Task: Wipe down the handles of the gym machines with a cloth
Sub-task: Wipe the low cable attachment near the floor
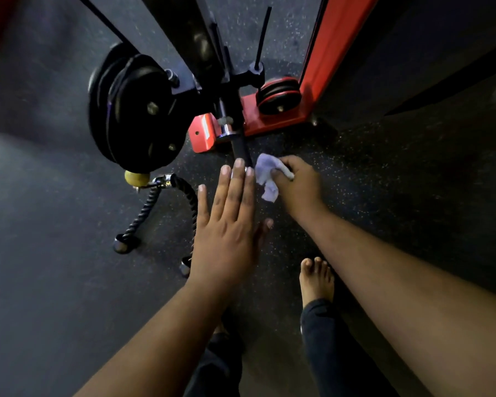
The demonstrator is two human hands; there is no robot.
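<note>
no text, brand, number or sign can be read anywhere. the red bracket (202, 132) at the machine's base, toward twelve o'clock from the hands, carries a pale patch that may be a label, but it is too blurred to make out. the black weight plates (135, 113) show no legible markings.

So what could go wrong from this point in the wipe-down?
The left hand is flat with straight fingers over the black handle, not gripping it, so the handle may swing when the cloth in the right hand presses on it. The bare foot stands near the rope attachment lying on the floor, a possible trip.
</note>
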